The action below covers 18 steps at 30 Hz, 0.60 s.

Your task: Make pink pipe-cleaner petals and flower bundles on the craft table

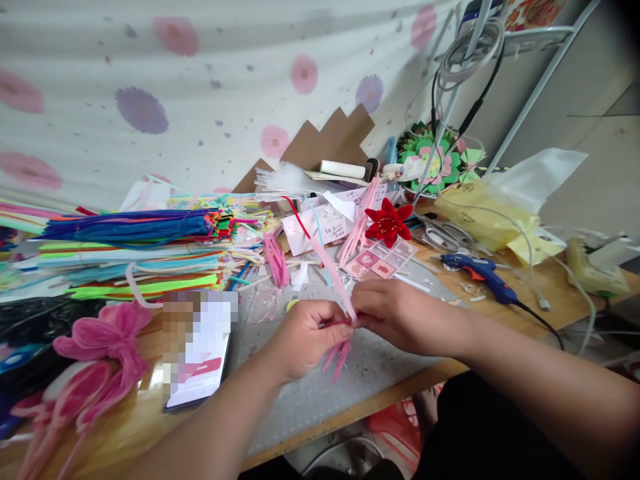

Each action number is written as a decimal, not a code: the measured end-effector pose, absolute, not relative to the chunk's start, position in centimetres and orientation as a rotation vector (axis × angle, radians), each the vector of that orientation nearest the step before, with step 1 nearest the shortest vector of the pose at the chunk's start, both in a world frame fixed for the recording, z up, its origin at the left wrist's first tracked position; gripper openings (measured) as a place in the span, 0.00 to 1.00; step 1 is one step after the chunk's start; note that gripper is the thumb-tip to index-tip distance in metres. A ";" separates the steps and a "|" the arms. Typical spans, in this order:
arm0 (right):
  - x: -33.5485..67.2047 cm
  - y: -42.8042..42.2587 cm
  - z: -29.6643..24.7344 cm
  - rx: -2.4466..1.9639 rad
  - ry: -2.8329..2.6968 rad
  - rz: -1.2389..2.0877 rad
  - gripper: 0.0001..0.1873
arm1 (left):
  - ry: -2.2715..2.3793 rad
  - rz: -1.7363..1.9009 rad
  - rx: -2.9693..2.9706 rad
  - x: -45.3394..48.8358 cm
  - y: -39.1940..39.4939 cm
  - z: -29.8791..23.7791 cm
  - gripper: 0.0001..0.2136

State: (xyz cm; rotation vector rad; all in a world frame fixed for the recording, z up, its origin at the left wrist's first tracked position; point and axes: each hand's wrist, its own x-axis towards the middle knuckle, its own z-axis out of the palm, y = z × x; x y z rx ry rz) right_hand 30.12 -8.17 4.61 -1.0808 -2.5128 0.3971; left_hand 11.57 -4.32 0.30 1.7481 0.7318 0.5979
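Both hands meet over the grey cutting mat (280, 413), close to the table's front edge. My left hand (313, 333) pinches pink pipe cleaners (340, 360), whose darker ends hang below the fingers. Touching it, my right hand (385, 313) has its fingers closed around the same spot. A long light-pink pipe cleaner (335, 273) rises from between the hands and leans up to the left. Exactly how the strands cross is hidden by the fingers. Beyond the hands lie a red pipe-cleaner flower (389, 223) and a bundle of short pink pipe cleaners (277, 259).
Stacks of coloured pipe cleaners (130, 227) fill the left side. A phone (205, 360) and pink fuzzy flowers (105, 347) lie nearer. To the right are a blue glue gun (483, 273), scissors (445, 233), a yellow bag (485, 213) and cables. A patterned curtain (215, 87) hangs behind.
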 end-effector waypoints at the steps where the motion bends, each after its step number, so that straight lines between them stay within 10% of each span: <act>1: 29.9 -8.2 4.5 -1.146 -2.523 0.336 0.06 | 0.753 0.634 1.889 11.6 -4.2 0.4 0.06; 9: 28.4 -7.0 3.5 -1.550 -2.202 0.477 0.09 | 0.828 0.988 2.884 11.3 -4.4 0.7 0.12; 18: 29.1 -6.9 2.9 -1.424 -1.897 0.633 0.08 | 0.943 0.962 1.522 11.8 -3.8 -0.5 0.11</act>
